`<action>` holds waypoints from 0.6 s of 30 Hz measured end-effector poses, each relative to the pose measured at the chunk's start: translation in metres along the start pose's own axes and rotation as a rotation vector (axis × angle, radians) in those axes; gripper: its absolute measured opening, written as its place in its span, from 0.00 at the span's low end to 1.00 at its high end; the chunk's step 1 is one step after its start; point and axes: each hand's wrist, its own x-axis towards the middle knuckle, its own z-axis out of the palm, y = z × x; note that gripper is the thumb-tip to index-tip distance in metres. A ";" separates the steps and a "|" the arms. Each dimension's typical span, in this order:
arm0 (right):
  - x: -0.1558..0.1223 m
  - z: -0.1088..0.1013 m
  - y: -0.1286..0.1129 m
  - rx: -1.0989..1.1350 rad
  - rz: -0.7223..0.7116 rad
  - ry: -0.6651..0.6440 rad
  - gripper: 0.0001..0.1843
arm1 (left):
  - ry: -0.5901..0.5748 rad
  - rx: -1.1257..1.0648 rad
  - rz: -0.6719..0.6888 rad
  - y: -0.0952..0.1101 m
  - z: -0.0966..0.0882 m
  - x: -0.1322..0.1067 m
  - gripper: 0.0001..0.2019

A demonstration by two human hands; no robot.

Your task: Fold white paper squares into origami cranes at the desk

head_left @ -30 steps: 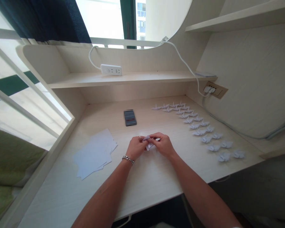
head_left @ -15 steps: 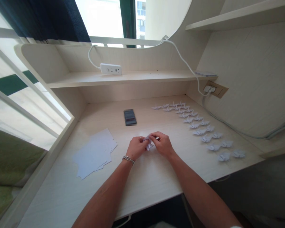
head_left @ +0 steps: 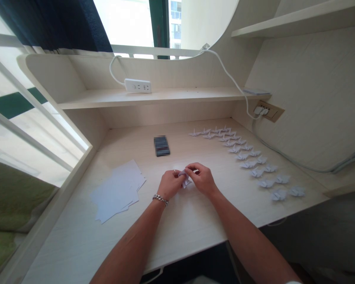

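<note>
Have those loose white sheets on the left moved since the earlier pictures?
No: the white sheets show no visible shift against the desk beneath them.

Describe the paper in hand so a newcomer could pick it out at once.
On the pale desk, look just in front of the dark pixelated rectangle. There the left hand and right hand meet on a small folded white paper. Unlike the flat sheets at left and paper cranes at right, it alone is held.

Desk [head_left: 183,232], shelf [head_left: 180,95] and curtain [head_left: 65,27] suggest a home.
</note>
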 end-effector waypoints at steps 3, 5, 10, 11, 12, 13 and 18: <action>0.000 0.000 -0.002 -0.003 -0.018 0.007 0.10 | -0.003 -0.016 0.024 -0.002 0.000 0.000 0.14; 0.001 -0.001 -0.003 0.017 -0.019 0.010 0.11 | 0.001 -0.033 0.034 -0.002 0.000 0.000 0.14; 0.003 0.000 0.004 0.148 0.117 -0.046 0.14 | 0.054 -0.111 0.023 0.003 -0.002 -0.001 0.14; 0.003 0.001 0.006 0.194 0.156 -0.073 0.16 | 0.072 -0.141 0.025 0.004 -0.002 -0.001 0.13; 0.003 0.001 0.008 0.242 0.198 -0.103 0.16 | 0.090 -0.172 0.029 0.006 -0.002 -0.001 0.13; 0.003 0.001 0.010 0.286 0.247 -0.128 0.17 | 0.108 -0.204 0.034 0.007 -0.002 -0.001 0.13; 0.004 0.001 0.009 0.363 0.389 -0.075 0.15 | 0.175 -0.346 0.053 0.009 0.000 -0.002 0.11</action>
